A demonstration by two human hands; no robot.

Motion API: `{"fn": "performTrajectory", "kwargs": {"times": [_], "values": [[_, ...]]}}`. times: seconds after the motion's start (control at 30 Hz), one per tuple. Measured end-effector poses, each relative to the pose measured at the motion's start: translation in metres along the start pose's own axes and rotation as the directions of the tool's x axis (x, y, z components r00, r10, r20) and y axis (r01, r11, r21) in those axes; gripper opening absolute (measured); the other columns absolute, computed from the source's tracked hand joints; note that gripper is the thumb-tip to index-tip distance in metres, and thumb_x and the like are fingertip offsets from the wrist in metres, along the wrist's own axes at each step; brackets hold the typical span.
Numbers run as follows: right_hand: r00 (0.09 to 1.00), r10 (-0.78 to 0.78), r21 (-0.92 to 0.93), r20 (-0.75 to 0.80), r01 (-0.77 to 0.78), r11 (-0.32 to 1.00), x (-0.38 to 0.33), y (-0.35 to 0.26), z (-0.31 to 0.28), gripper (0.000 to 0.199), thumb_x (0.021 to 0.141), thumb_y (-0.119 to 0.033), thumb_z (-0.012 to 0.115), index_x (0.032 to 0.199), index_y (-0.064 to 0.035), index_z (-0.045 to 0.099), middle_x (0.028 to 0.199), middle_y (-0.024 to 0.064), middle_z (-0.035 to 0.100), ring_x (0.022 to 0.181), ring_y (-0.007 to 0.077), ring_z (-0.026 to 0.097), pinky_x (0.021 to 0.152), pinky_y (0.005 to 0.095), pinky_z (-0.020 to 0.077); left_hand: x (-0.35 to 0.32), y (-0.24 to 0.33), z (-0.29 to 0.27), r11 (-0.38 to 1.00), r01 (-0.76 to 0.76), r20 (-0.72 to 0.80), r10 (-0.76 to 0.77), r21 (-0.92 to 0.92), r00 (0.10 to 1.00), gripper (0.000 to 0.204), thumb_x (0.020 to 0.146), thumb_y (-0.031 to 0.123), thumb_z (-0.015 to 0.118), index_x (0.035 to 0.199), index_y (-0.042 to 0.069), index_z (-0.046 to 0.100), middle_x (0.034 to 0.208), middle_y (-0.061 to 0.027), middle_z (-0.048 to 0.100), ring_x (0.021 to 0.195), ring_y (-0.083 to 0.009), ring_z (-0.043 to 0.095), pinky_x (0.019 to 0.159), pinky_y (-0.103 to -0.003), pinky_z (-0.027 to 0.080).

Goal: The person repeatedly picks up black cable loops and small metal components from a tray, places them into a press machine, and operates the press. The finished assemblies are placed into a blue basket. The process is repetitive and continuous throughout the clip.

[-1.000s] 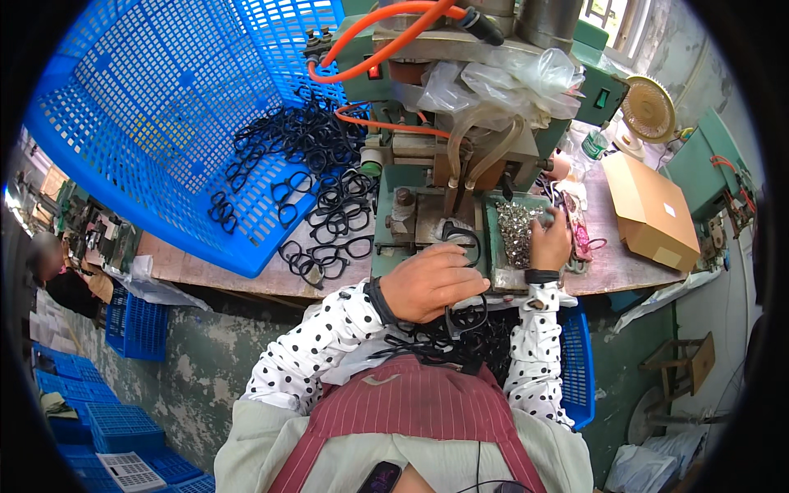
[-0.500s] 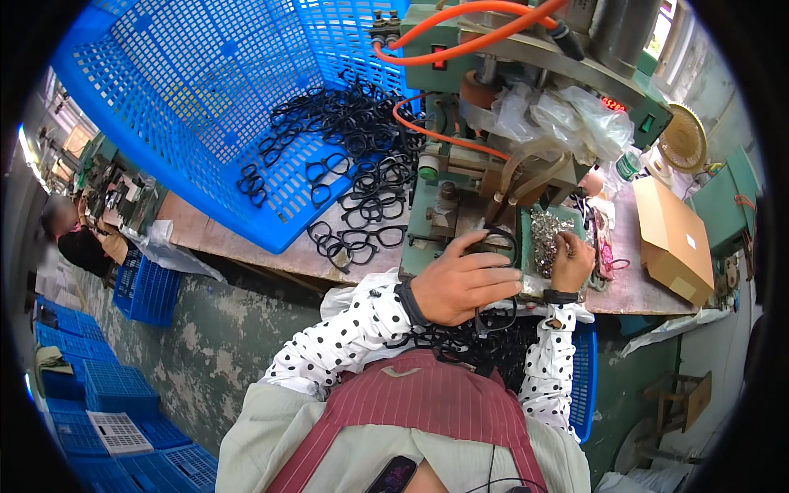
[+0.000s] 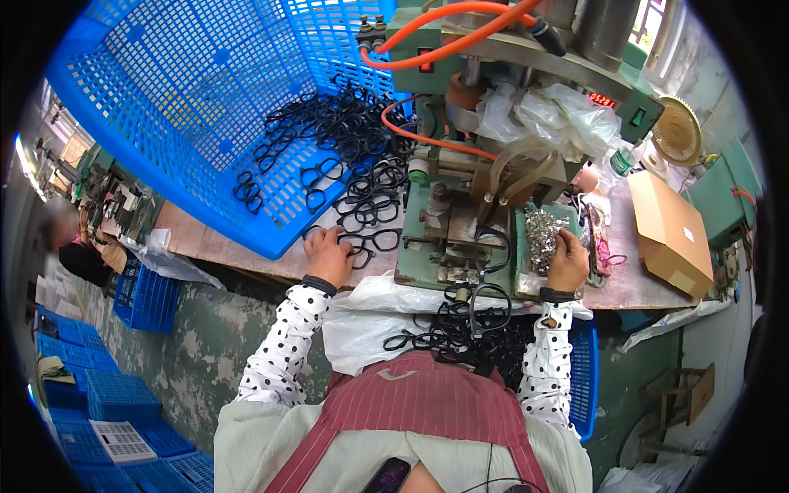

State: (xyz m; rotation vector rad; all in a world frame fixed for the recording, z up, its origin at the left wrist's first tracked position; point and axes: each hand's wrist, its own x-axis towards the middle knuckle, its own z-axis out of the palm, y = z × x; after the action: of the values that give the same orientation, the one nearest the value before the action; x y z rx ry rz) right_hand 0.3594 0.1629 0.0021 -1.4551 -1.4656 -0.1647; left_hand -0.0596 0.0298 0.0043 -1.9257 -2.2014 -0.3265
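My left hand [image 3: 330, 258] is at the near edge of the workbench, its bent fingers closed on a dark plastic eyeglass frame [image 3: 359, 257] largely hidden beneath them. More eyeglass frames [image 3: 380, 212] lie just beyond it. My right hand [image 3: 569, 264] is at a green tray [image 3: 523, 278] heaped with small shiny metal parts [image 3: 544, 234]. Its thumb and fingers are pinched together at the heap's right side; what they hold is too small to make out. Between my hands, another eyeglass frame [image 3: 475, 308] hangs at the front of the green bench machine [image 3: 421, 267], with neither hand on it.
A big blue crate [image 3: 193, 123] tilts at the left, dark frames spilling from it. More dark frames [image 3: 427, 338] are heaped in front of my apron. An orange hose [image 3: 448, 18] crosses above. Right stand a cardboard box [image 3: 670, 234] and a fan [image 3: 678, 131]. Someone sits far left.
My left hand has left the eyeglass frame at the machine and moved left to the frames on the bench. My right hand stays at the metal parts.
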Motion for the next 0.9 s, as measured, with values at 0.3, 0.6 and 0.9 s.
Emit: {"fn": "performTrajectory", "kwargs": {"times": [0.3,0.6,0.9], "values": [[0.922,0.222,0.455,0.317,-0.353,0.818,0.016,-0.035,-0.012,0.015,0.079,-0.003,0.069,0.094,-0.0037,0.072,0.081,0.0039,0.071,0.066,0.0101,0.059,0.063,0.0245,0.0466,0.063,-0.005,-0.017,0.608,0.148,0.037,-0.191,-0.78,0.981,0.021,0.068,0.018,0.079,0.078,0.004,0.068,0.111,-0.0138,0.066,0.106,-0.0302,0.058,0.093,-0.036,0.044],[0.787,0.068,0.611,0.613,-0.527,0.591,0.026,-0.143,-0.058,0.017,0.079,-0.002,0.068,0.095,0.0026,0.072,0.083,0.0042,0.07,0.075,0.0068,0.06,0.067,0.021,0.0464,0.08,0.048,0.055,0.078,0.211,0.187,-0.24,-0.974,0.953,0.016,0.086,0.019,0.071,0.095,0.005,0.068,0.086,0.0042,0.062,0.073,-0.0065,0.051,0.069,-0.022,0.042],[0.766,0.136,0.596,0.628,-0.586,0.55,0.022,-0.15,-0.042,0.048,0.073,0.0,0.074,0.114,0.0025,0.049,0.085,0.0107,0.068,0.072,0.0089,0.06,0.062,0.0218,0.0461,0.073,0.09,-0.018,0.302,-0.024,-0.168,-0.461,-0.953,0.871,0.02,0.098,0.018,0.053,0.104,0.001,0.062,0.083,-0.0071,0.068,0.065,-0.0107,0.061,0.058,-0.025,0.046]]}}
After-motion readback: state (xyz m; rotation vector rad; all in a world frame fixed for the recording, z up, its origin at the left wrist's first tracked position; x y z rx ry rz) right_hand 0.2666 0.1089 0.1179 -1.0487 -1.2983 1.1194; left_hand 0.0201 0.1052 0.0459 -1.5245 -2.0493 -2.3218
